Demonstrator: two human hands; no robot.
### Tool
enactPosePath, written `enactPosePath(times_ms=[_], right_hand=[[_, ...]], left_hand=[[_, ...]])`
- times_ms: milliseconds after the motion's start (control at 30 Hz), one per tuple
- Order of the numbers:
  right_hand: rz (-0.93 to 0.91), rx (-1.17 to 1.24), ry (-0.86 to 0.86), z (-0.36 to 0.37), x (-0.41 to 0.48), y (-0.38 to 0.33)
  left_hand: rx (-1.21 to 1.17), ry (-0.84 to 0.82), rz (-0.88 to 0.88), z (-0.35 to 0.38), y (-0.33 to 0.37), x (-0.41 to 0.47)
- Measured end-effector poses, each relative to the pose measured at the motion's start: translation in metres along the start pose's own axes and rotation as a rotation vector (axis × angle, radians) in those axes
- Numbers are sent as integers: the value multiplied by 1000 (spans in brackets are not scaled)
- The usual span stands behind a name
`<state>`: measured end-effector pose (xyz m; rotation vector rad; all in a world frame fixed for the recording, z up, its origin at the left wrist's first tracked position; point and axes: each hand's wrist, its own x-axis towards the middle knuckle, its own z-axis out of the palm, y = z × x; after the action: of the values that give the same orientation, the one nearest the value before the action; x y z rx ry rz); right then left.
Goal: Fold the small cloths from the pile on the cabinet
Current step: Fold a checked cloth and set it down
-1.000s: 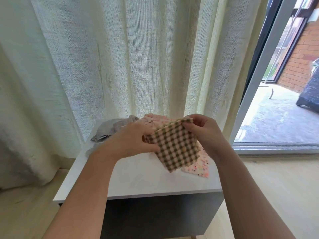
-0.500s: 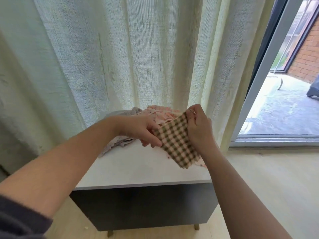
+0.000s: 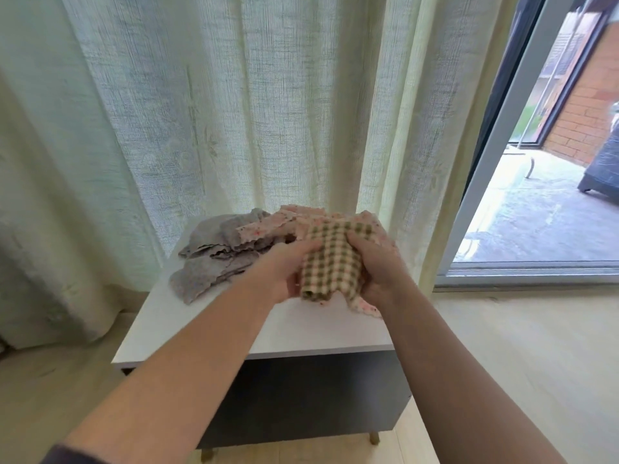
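Both my hands, left hand and right hand, close around one checked cloth, its long axis running front-to-back. Grey cloths and pink cloths crowd the tabletop's back edge; I cannot count them.

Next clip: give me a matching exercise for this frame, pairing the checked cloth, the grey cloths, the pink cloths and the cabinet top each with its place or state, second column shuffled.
Column one:
1. green-and-cream checked cloth
2. grey speckled cloths
3. pink speckled cloths
4. white cabinet top

Column two:
A. piled at the back, behind the hands
B. gripped by the left hand and right hand
C. bears the whole pile
D. lying on the left part of the pile

Pairs: 1-B, 2-D, 3-A, 4-C
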<state>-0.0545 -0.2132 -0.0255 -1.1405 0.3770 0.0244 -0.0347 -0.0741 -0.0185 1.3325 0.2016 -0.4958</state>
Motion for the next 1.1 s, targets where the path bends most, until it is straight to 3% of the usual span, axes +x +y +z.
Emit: enactPosePath(times_ms=[133, 167, 233, 333, 433, 567, 700, 900, 1000, 1100], right_hand=[[-391, -540, 253, -1, -10, 7], [-450, -610, 278, -3, -12, 11], [-425, -575, 256, -8, -12, 19], [-143, -325, 218, -22, -1, 27], [-15, -179, 192, -30, 0, 32], [-194, -355, 92, -20, -14, 36], [-355, -469, 117, -15, -22, 40], [-390, -503, 66, 7, -14, 27], [-439, -507, -2, 14, 19, 13], [-430, -466, -123, 8, 53, -5]], left_hand=[[625, 317, 367, 2, -19, 1], [672, 345, 405, 1, -21, -2], [504, 301, 324, -2, -23, -9], [133, 9, 160, -8, -27, -28], [55, -154, 133, -14, -38, -37], [-85, -23, -14, -13, -50, -38], [131, 195, 179, -15, -56, -36], [93, 172, 281, -12, -25, -22], [164, 261, 412, -17, -3, 3], [173, 234, 423, -25, 14, 30]])
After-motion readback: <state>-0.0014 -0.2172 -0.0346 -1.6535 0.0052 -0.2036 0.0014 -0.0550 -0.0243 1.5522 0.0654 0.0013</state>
